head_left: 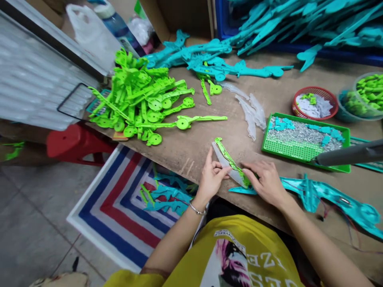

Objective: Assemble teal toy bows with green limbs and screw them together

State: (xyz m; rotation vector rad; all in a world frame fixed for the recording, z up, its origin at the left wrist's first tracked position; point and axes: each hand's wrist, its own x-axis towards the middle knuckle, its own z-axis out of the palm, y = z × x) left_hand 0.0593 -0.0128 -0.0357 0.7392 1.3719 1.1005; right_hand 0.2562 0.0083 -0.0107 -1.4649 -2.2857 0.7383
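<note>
Between my hands, over the table's front edge, is a long bright green plastic part point(226, 153) lying along a translucent white plastic strip point(219, 154). My left hand point(212, 175) is closed on the strip's lower left side, thumb and fingers pinching it. My right hand point(265, 181) grips the lower end of the green part, its thumb pressed there; the fingertips are partly hidden. Under and beside my right hand lies a long turquoise plastic shell point(317, 191) with thin wires on it. More translucent strips point(251, 113) lie further back on the table.
A heap of green parts point(140, 99) covers the table's left. Turquoise shells point(191, 56) lie behind it, more fill a blue crate point(223, 24). At right stand a green tray point(295, 147) of screws, a red basket point(295, 107) and a grey tool point(353, 152) jutting in.
</note>
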